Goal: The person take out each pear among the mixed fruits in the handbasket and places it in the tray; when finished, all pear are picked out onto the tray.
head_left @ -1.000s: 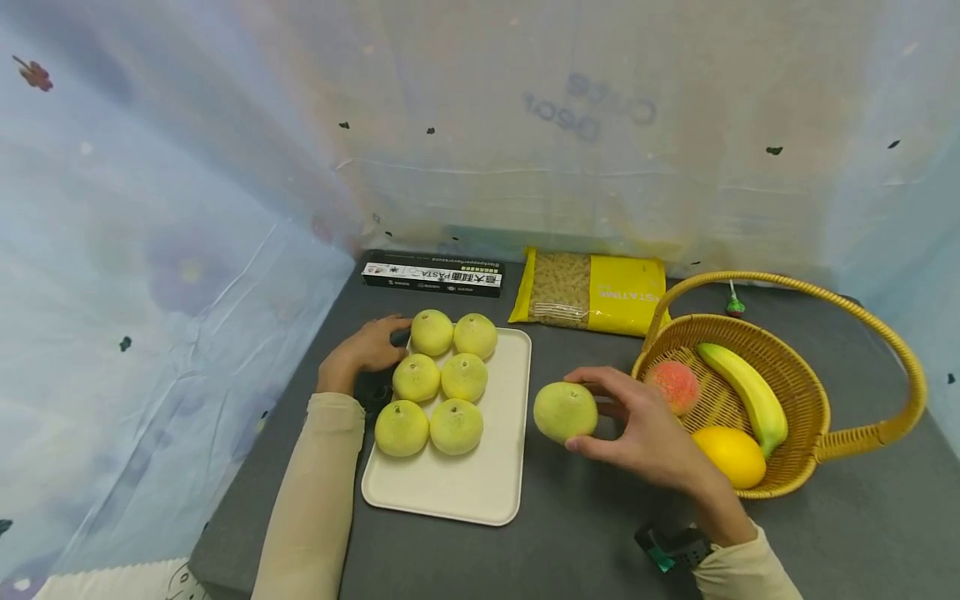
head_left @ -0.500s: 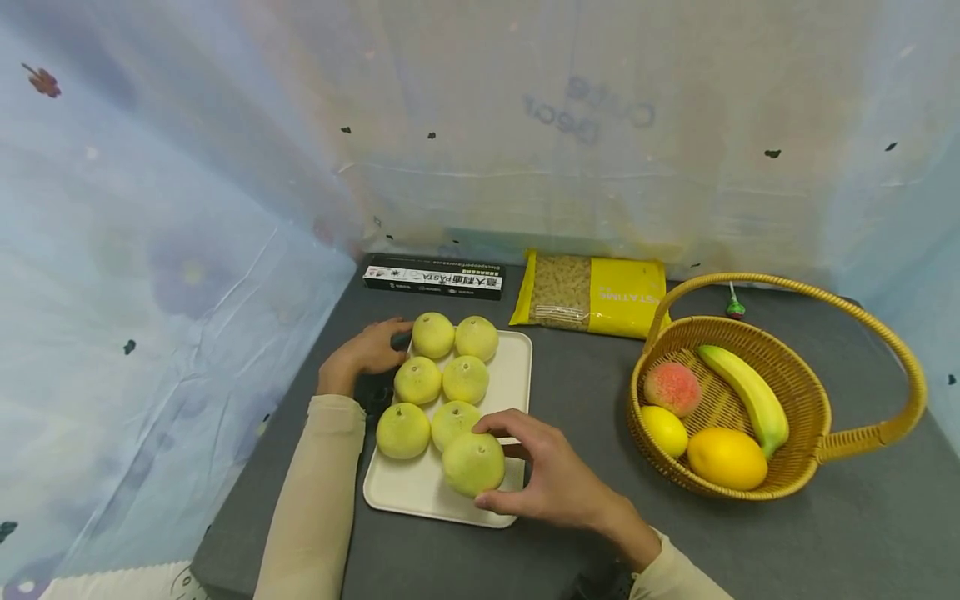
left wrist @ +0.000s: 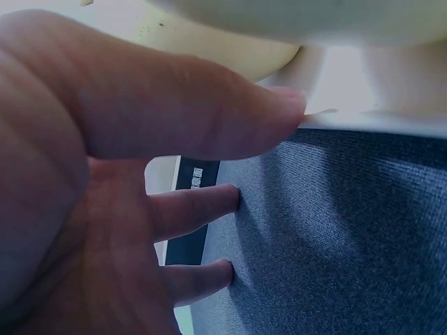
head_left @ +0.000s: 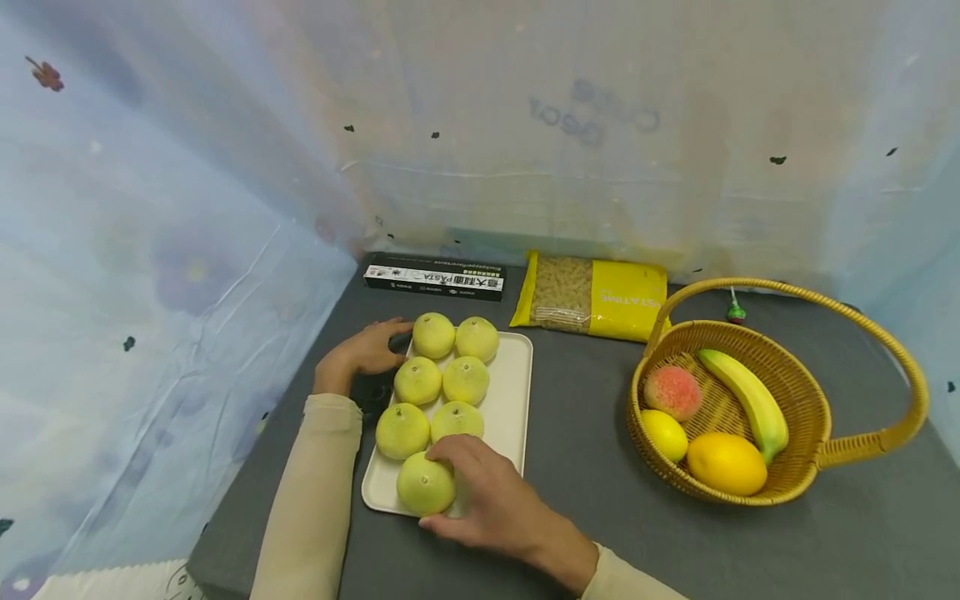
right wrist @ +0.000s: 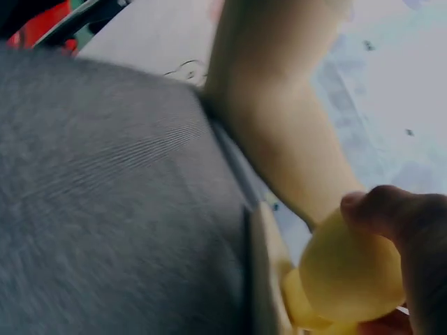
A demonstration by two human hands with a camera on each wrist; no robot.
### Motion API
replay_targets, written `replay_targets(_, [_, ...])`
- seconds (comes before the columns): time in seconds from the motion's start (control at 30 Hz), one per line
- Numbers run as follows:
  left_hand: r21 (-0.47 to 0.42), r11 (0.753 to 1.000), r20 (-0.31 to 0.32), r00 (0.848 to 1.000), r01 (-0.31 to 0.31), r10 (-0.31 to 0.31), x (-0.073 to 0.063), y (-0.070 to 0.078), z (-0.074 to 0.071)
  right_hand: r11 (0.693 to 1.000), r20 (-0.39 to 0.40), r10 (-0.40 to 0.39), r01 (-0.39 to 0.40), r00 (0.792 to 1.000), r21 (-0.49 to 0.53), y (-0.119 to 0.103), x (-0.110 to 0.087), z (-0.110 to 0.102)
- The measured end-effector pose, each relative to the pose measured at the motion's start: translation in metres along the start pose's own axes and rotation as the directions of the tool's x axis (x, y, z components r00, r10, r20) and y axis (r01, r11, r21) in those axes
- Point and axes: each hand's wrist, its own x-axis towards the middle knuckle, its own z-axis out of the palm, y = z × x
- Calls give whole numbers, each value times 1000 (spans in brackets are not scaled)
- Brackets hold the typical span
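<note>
My right hand (head_left: 498,500) holds a round yellow-green citrus fruit (head_left: 425,483) between thumb and fingers over the near end of the white tray (head_left: 510,392). In the right wrist view the thumb lies across this held fruit (right wrist: 349,272). Several similar fruits (head_left: 465,381) sit in two columns on the tray, behind the held one. My left hand (head_left: 369,347) rests at the tray's far left edge. The left wrist view has its thumb (left wrist: 202,105) at the tray rim and two extended fingers (left wrist: 199,209) reaching to the dark cloth.
A wicker basket (head_left: 813,400) with a tall handle stands at the right. It holds a banana (head_left: 746,400), a peach (head_left: 672,392), a lemon (head_left: 664,435) and an orange-yellow fruit (head_left: 726,463). Behind are a black pasta box (head_left: 435,277), a yellow pasta bag (head_left: 592,296) and a lollipop (head_left: 736,310).
My right hand has carried the citrus fruit left from beside the basket, across to the tray's near end. The lemon in the basket came into sight. My left hand stays in place.
</note>
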Motion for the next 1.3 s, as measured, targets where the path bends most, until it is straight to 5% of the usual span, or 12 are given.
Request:
replay_targets(0.37, [-15, 1000, -16, 1000, 14, -15, -1, 0, 3, 963, 16, -48, 51, 999, -265, -1, 3, 29])
replay_targets(0.9, [-20, 999, 10, 999, -46, 46, -6, -1, 6, 922, -67, -21, -6, 998, -386, 4, -3, 37])
replay_targets(1.13, [-18, 995, -5, 995, -98, 98, -7, -10, 7, 922, -62, -46, 19, 997, -388, 6, -2, 35])
replay_targets(1.3, [-49, 989, -43, 990, -138, 136, -13, -20, 4, 972, -7, -33, 30, 999, -233, 7, -7, 9])
